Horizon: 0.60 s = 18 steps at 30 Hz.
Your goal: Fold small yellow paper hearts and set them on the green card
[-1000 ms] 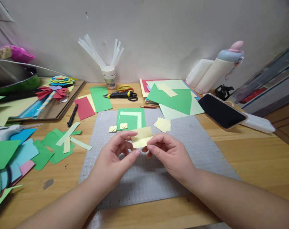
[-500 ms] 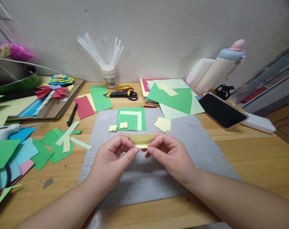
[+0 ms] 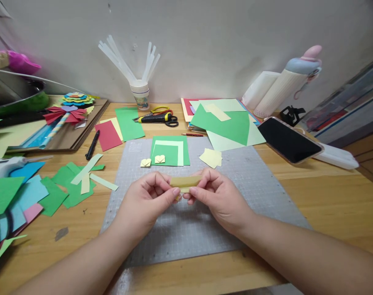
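Note:
A small piece of pale yellow paper [image 3: 185, 181] with a crease along it is held above the grey cutting mat [image 3: 199, 241]. My left hand [image 3: 151, 194] pinches its left end between thumb and fingers, and my right hand [image 3: 215, 192] pinches the right end. Both thumbs press on its near edge. Beyond my hands, two folded yellow paper hearts [image 3: 145, 163] sit at the left, one on the mat and one on a green paper square [image 3: 170, 157]. A few cut yellow pieces [image 3: 211, 157] lie on the mat behind my right hand.
Green scraps and strips [image 3: 72, 184] spread left of the mat, near a black pen [image 3: 92, 145] and a glue gun [image 3: 12, 166]. Behind stand scissors [image 3: 171, 119] and a paper cup [image 3: 141, 98] of white sticks. A phone [image 3: 289, 139] and a bottle [image 3: 285, 88] are at the right.
The far part of the yellow paper now looks narrower and darker, tilted more toward me. My thumbs have come slightly closer together, and the camera view has shifted a little.

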### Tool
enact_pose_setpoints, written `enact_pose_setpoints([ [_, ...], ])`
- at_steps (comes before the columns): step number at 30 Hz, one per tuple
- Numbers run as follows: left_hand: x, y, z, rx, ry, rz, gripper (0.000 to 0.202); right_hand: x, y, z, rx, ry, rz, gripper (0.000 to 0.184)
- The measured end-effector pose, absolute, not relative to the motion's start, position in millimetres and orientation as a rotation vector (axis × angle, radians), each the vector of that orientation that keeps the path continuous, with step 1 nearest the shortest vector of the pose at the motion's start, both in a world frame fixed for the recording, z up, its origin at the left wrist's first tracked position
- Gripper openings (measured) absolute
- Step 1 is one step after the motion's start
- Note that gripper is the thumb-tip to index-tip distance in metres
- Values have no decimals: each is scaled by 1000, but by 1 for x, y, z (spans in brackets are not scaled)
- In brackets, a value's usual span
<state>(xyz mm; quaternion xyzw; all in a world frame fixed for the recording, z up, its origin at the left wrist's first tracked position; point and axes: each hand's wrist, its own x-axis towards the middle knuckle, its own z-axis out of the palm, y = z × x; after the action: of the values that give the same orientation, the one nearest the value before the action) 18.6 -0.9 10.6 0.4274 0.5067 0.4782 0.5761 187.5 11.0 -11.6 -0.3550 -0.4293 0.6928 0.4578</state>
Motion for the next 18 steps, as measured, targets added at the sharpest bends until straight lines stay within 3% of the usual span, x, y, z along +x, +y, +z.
enact_pose_setpoints([
  [14, 20, -1, 9, 951, 1240, 1028, 29, 185, 11, -8, -930, -965, 1840, 36],
  [18, 18, -2, 8, 987, 1203, 995, 26, 186, 11, -7, -993, -1108, 1950, 25],
])
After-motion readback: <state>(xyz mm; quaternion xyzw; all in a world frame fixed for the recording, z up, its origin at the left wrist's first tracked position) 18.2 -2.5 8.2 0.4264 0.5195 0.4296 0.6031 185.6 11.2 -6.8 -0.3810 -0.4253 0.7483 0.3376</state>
